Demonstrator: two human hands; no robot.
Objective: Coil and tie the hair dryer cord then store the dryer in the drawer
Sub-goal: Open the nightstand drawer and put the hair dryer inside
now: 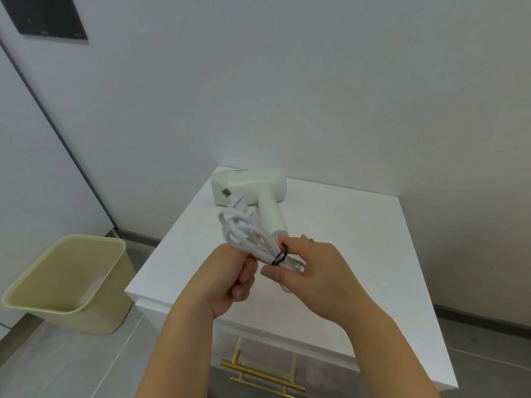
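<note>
A pale green hair dryer (253, 188) lies on the white cabinet top (344, 225), its handle pointing toward me. Its white cord (244, 235) is bunched into a coil held just above the top, the plug (240, 203) sticking out at the far end. A thin black tie (280, 255) is wrapped around the coil. My left hand (230, 280) grips the coil's near end in a fist. My right hand (310, 271) pinches the coil at the black tie with thumb and fingers. The drawer front (258, 357) below stands shut.
A beige waste bin (69, 282) stands on the grey floor left of the cabinet. Gold bar handles (258, 372) run across the drawer fronts. White walls enclose the cabinet behind and on the right.
</note>
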